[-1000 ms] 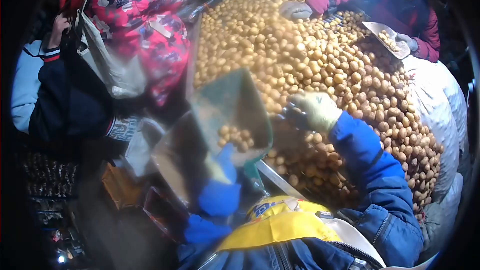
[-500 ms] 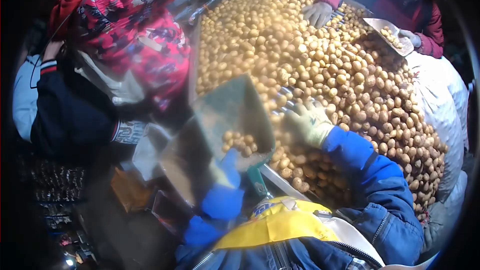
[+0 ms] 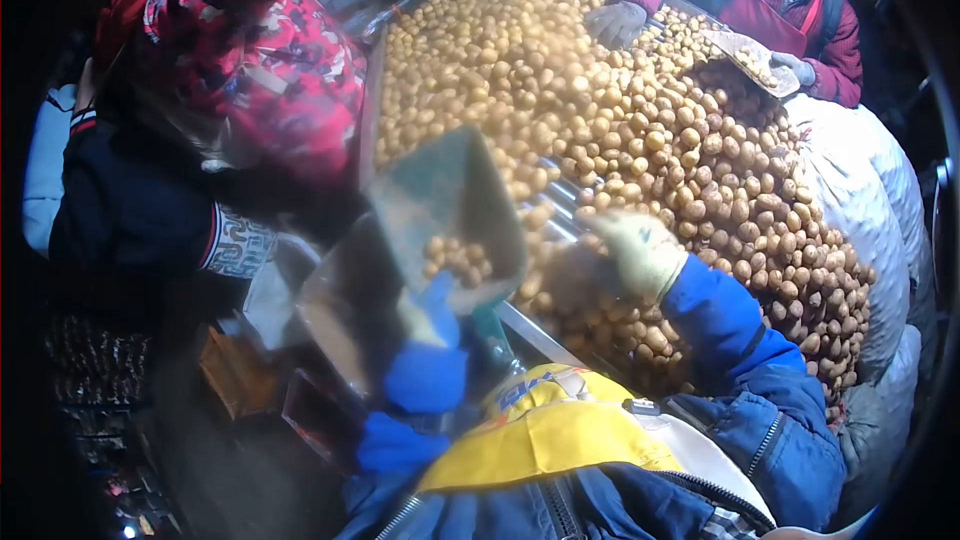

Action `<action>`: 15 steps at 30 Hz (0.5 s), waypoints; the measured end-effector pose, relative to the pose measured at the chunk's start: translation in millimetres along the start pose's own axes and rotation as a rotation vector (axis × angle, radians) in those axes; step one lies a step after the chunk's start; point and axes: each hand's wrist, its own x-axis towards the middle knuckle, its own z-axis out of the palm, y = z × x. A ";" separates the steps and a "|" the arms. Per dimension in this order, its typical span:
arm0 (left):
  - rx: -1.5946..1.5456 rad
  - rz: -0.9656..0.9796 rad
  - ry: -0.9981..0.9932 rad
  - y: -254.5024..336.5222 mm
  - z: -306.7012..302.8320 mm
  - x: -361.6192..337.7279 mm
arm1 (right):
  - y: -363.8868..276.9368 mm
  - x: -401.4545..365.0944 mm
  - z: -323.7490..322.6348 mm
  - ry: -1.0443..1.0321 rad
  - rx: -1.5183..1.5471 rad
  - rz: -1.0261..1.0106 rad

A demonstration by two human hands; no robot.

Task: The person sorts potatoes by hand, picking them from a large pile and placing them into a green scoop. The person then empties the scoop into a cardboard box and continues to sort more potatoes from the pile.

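Looking down from a head camera, we saw a table heaped with small potatoes (image 3: 600, 110), which filled the view from the centre out to 1 and 3 o'clock. Our left hand (image 3: 425, 325), blurred, was clenched round the low end of a metal scoop (image 3: 450, 195) just left of centre. A small cluster (image 3: 455, 258) of the potatoes lay in the scoop's bottom. Our right hand (image 3: 638, 250), in a pale glove, lay just right of centre toward 3 o'clock. Its fingers were loose and spread on the heap, grasping nothing we could see. The near rim (image 3: 535, 338) ran between our hands toward 5 o'clock, and the scoop hid where it met the left rim (image 3: 370, 110). From 9 to 11 o'clock a person in a red patterned jacket (image 3: 270, 80) pressed close to that left rim, leaving little room there. At 1 o'clock a co-worker's gloved hand (image 3: 612, 22) rested on the heap, well apart from ours, near a second scoop (image 3: 745, 52). At 3 o'clock the heap ended against a white sack (image 3: 865, 190).
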 end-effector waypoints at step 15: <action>0.015 -0.155 0.083 7.7 -1.4 -1.3 | -8.9 -68.6 49.0 0.035 -0.091 -0.008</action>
